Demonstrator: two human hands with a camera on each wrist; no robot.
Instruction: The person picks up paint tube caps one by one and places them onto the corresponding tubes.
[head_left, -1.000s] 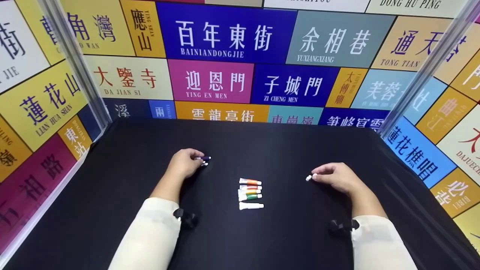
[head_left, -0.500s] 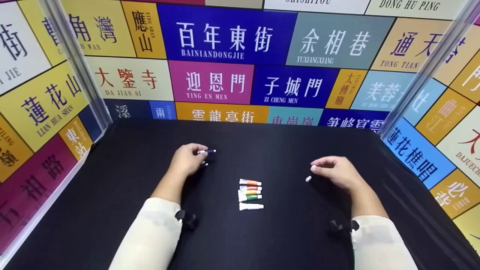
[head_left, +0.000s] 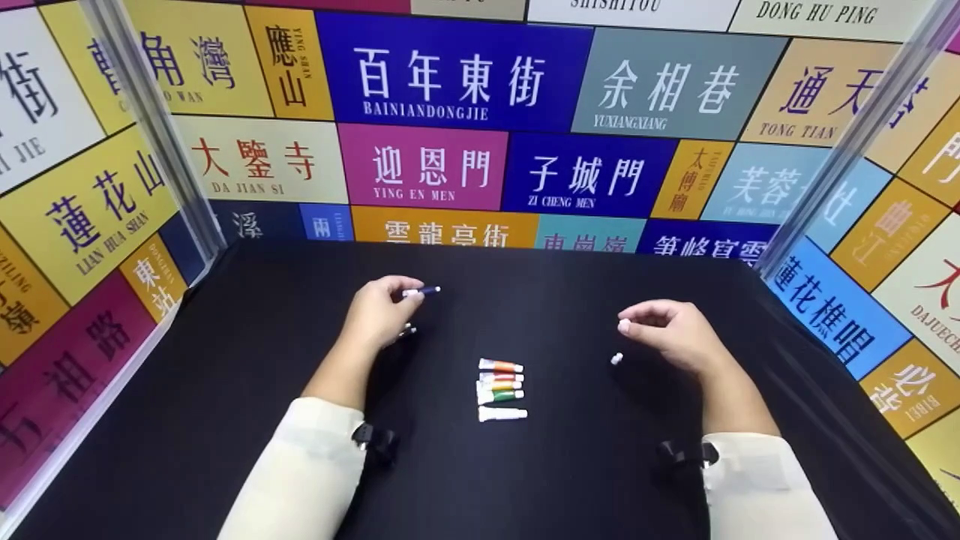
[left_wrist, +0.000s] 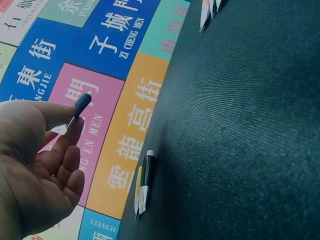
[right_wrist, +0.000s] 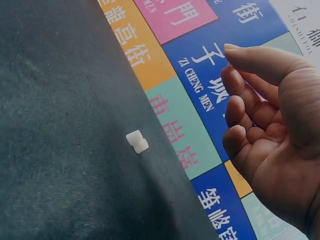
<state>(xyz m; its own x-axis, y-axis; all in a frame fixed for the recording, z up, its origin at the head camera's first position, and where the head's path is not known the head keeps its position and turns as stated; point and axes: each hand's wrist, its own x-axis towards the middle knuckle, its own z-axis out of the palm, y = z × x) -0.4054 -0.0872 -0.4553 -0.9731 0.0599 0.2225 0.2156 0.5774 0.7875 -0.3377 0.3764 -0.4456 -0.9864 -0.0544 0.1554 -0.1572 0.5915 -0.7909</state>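
As I judge it, the work on the small paint tubes is past halfway: five look done, lined up with white ends on, and three look left to finish.

At the centre of the head view I count the five, stacked one below another: an orange tube [head_left: 502, 366], a red tube [head_left: 506, 377], a yellow tube [head_left: 506, 385], a green tube [head_left: 504, 394] and, slightly apart at the bottom, a white tube [head_left: 501, 414].

Left of centre, the left hand [head_left: 381, 311] pinches one dark blue tube [head_left: 421, 292] between thumb and fingers, raised off the black cloth [head_left: 570, 472]. In the lower middle of my left wrist view I count two more lying side by side: a black tube [left_wrist: 146, 175] and a yellowish tube [left_wrist: 138, 187].

Right of centre, the right hand [head_left: 679, 337] pinches one small white piece [head_left: 623, 327], probably a cap; my right wrist view hides it. Two loose white pieces [right_wrist: 135, 137] lie touching on the cloth, just left of that view's middle.
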